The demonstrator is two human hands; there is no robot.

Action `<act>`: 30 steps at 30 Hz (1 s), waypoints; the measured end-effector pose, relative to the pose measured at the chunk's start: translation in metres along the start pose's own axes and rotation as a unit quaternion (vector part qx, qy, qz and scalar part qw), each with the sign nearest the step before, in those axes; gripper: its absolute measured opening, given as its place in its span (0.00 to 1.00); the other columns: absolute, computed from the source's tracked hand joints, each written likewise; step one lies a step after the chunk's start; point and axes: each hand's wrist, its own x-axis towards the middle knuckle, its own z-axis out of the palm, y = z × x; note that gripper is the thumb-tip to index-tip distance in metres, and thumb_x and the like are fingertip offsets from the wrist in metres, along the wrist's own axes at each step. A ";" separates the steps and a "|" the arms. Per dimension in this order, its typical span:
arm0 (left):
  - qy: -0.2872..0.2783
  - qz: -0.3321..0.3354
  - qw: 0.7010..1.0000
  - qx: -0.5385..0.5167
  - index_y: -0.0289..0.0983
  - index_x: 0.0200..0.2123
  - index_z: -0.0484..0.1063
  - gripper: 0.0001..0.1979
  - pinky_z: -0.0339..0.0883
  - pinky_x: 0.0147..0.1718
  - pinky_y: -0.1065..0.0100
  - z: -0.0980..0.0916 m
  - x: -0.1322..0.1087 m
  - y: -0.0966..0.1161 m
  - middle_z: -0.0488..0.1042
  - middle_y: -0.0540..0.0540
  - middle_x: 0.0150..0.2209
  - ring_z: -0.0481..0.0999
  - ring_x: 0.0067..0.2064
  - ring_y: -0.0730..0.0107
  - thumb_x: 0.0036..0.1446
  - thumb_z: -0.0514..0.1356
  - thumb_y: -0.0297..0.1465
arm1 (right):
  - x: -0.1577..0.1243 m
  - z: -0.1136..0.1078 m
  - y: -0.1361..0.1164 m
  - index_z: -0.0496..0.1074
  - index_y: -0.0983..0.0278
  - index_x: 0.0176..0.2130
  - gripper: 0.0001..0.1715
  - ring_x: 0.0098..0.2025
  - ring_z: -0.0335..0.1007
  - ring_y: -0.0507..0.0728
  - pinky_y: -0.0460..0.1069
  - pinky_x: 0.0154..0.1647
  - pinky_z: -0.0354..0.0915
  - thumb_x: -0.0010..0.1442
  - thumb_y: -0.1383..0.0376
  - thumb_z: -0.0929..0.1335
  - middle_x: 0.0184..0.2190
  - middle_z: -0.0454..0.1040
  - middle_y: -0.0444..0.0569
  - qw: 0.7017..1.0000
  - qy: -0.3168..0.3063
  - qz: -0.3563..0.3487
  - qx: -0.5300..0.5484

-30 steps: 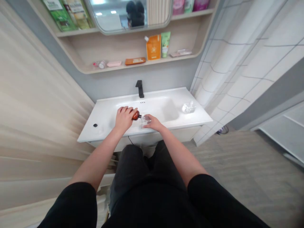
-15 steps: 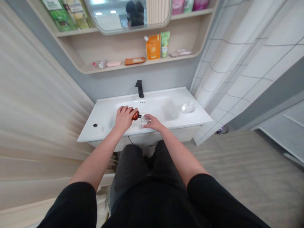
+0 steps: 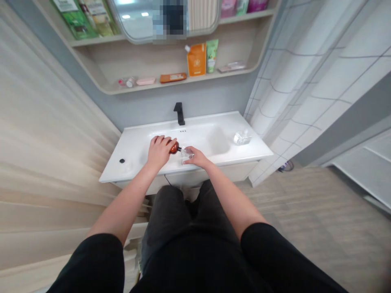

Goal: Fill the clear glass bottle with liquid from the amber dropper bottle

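My left hand (image 3: 159,152) is closed around a brown bottle (image 3: 174,148), tilted on its side over the white sink (image 3: 219,140). The bottle's dark neck points right, at the mouth of a clear container (image 3: 187,154). My right hand (image 3: 197,158) grips that container from the right, with fingers wrapped round it. Whether liquid runs between the two is too small to tell. A black faucet (image 3: 179,114) stands behind the hands, and a small black round piece (image 3: 122,161) lies on the counter's left end.
A clear box (image 3: 242,138) sits on the counter's right side. Above the sink, a shelf (image 3: 122,90) holds an orange pouch (image 3: 197,60), a green tube (image 3: 211,55), a brown packet (image 3: 173,77) and a pink bar-shaped item (image 3: 146,81). A curtain (image 3: 61,122) hangs at left, a tiled wall (image 3: 293,93) at right.
Almost nothing differs. Both hands hold the bottle and the clear container in nearly the same place, and the view has shifted very slightly.
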 end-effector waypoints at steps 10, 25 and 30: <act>-0.007 -0.001 1.000 -0.012 0.49 0.74 0.73 0.30 0.55 0.73 0.37 -0.002 0.001 0.000 0.77 0.37 0.68 0.67 0.72 0.38 0.72 0.56 0.29 | -0.001 0.000 -0.002 0.79 0.57 0.56 0.47 0.54 0.79 0.64 0.56 0.56 0.75 0.39 0.57 0.88 0.52 0.82 0.49 1.000 0.001 0.004 0.001; -0.002 0.007 1.000 -0.004 0.51 0.73 0.74 0.29 0.54 0.74 0.36 -0.002 0.001 0.001 0.78 0.38 0.69 0.67 0.72 0.39 0.71 0.56 0.29 | -0.001 0.002 -0.001 0.79 0.57 0.58 0.49 0.55 0.79 0.64 0.57 0.57 0.75 0.39 0.58 0.88 0.54 0.82 0.50 1.000 0.005 0.008 0.001; 0.003 0.010 1.000 -0.005 0.50 0.72 0.75 0.28 0.53 0.75 0.37 -0.002 0.000 0.001 0.78 0.38 0.68 0.66 0.73 0.40 0.72 0.56 0.29 | -0.001 0.002 -0.002 0.79 0.58 0.58 0.49 0.53 0.79 0.63 0.57 0.56 0.75 0.39 0.58 0.88 0.53 0.82 0.50 1.000 0.006 0.009 -0.003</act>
